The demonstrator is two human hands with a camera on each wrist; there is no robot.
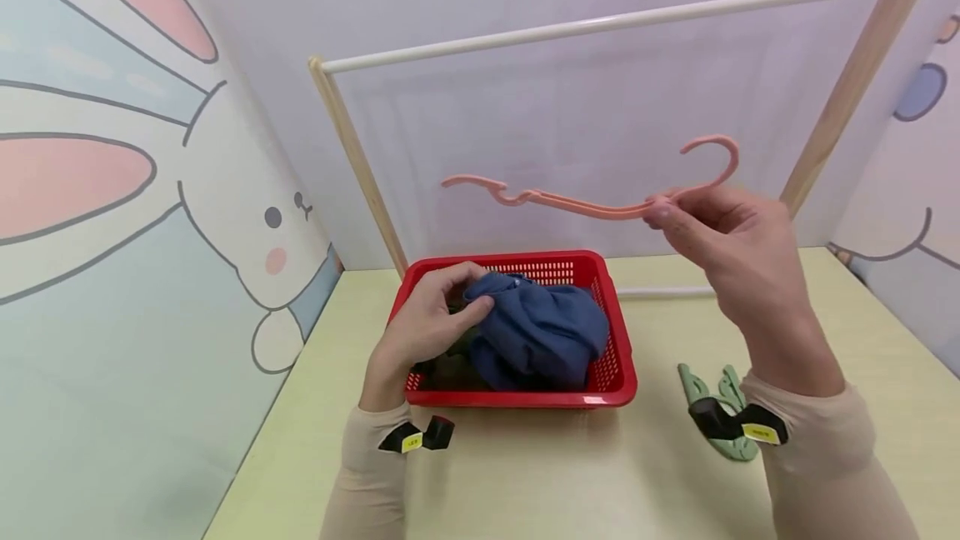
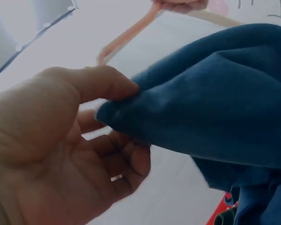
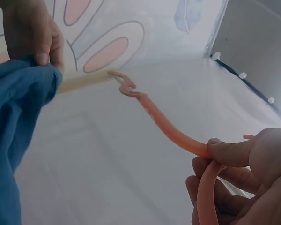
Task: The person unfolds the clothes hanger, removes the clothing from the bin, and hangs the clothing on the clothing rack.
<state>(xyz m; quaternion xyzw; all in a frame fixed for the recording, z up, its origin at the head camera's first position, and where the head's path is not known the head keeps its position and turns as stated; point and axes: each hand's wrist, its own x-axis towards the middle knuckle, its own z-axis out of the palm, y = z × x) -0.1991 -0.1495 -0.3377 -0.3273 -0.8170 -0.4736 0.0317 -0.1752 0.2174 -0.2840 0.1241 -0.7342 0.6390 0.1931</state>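
The left hand (image 1: 431,319) has its fingers pinching an edge of the blue cloth (image 1: 543,332) over the red basket (image 1: 517,399); the right hand's (image 1: 753,261) fingers pinch the pink hanger (image 1: 588,207) near its hook; a green hanger (image 1: 738,448) lies on the table (image 1: 540,473), right of the basket.

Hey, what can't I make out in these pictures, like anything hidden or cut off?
Head view: part of the dark cloth in the red basket, hidden by the blue cloth and left hand.
Head view: the green hanger's middle, behind the black wrist device.
Left wrist view: the rest of the blue cloth, cut off by the right edge.
Right wrist view: part of the pink hanger, cut off by the bottom edge.
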